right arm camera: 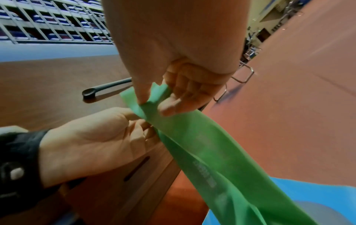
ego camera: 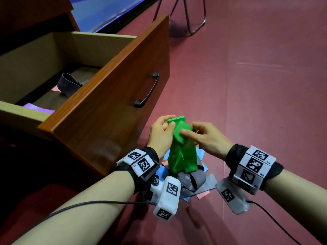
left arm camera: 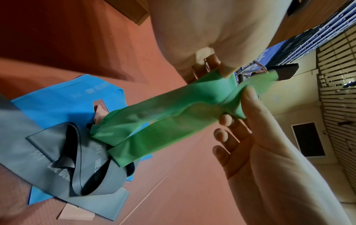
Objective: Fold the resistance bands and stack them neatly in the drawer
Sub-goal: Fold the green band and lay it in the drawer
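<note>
Drawer (ego camera: 109,89): pulled fully out of its wooden cabinet, front panel tilted toward the viewer, black bar handle (ego camera: 146,90) on the face. Open interior holds a dark looped band (ego camera: 69,84), a purple band (ego camera: 38,107) near the front corner, and a slip of pink beside the dark loop. Much of the drawer bottom is bare.

Green resistance band (ego camera: 182,149): held in the air just right of the drawer's front corner, below the handle. Long axis runs near vertical; upper end bunched and partly folded over, lower end hanging in two loose loops that touch the pile beneath.

Left hand (ego camera: 160,131): fingers curled, pinching the band's top edge on the drawer side.

Right hand (ego camera: 203,137): thumb and forefinger pinching the folded upper part from the far side; remaining fingers loosely curled.

Pile on the floor (ego camera: 265,85), directly under the green band: grey bands (left arm camera: 77,175) looped and crossed, blue bands (left arm camera: 57,103) flat beneath them, pink strips (left arm camera: 75,213) at the edges.

Red floor right of the drawer lies open. Metal chair legs (ego camera: 192,16) stand well beyond the drawer's far end.
</note>
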